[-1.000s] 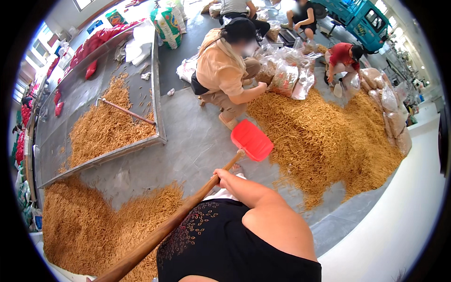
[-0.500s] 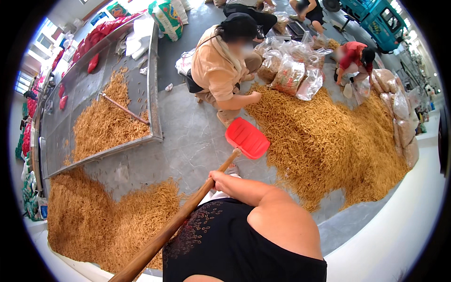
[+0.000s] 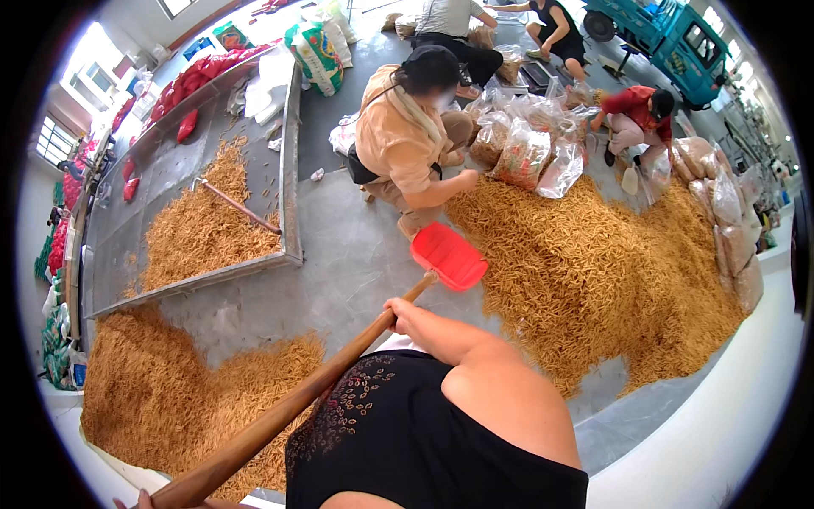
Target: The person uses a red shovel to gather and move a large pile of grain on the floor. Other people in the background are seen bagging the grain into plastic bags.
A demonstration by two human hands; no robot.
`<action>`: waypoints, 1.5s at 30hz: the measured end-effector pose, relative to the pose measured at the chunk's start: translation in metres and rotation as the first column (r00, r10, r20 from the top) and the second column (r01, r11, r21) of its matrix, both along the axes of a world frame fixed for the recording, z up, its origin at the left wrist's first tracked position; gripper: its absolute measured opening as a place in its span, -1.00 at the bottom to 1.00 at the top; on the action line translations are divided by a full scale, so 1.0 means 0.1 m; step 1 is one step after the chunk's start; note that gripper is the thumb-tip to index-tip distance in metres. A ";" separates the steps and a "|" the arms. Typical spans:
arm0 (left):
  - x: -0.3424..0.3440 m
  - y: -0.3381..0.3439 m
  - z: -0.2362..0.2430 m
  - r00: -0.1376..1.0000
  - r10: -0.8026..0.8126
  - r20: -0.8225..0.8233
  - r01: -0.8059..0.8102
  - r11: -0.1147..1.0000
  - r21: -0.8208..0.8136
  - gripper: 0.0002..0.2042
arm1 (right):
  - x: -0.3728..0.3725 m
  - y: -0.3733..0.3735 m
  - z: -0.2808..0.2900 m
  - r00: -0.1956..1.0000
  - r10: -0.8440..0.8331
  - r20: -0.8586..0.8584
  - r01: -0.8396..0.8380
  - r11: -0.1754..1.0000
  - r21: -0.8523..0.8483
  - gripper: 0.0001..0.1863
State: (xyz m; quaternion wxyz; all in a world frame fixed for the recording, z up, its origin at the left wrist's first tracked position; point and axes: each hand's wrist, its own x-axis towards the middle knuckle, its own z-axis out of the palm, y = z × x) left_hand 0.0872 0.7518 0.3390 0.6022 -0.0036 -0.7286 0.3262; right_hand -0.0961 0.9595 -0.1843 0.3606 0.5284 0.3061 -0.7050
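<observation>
A red plastic shovel (image 3: 449,257) with a long wooden handle (image 3: 280,417) slants across the view, from the lower left up to the middle. My right hand (image 3: 398,313) is closed round the handle, a little below the blade. At the lower left edge, fingers of my left hand (image 3: 142,501) wrap the handle's near end, mostly cut off by the frame. The blade is low over the grey floor, beside the left edge of a large heap of golden-brown dried sticks (image 3: 577,263); whether it touches the floor I cannot tell. Nothing shows in the blade.
A co-worker in a peach shirt (image 3: 398,153) crouches just beyond the blade, one hand at the heap. Filled clear bags (image 3: 521,157) stand behind it. At left are a metal-rimmed tray (image 3: 292,204) and another brown heap (image 3: 170,390). A person in red (image 3: 632,110) squats far right.
My left hand's fingers have come into view at the lower left. The shovel and my right hand stay almost where they were; the scene sits slightly lower in view.
</observation>
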 end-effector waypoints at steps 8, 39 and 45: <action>0.40 -0.18 -0.05 0.983 0.092 0.156 -0.056 0.974 -0.221 -0.38 | 0.38 -0.36 0.38 0.968 -0.251 -0.015 0.248 0.963 -0.109 -0.86; -0.68 0.14 -2.47 -0.513 0.037 0.857 -0.816 0.290 -0.501 -0.66 | -1.38 1.09 -1.97 0.955 -0.289 0.065 0.286 0.956 0.060 -0.84; -0.06 -0.43 -2.91 0.091 0.101 0.991 -0.671 0.741 -0.014 -0.87 | -1.11 0.90 -2.00 0.961 -0.255 0.108 0.247 0.966 0.075 -0.87</action>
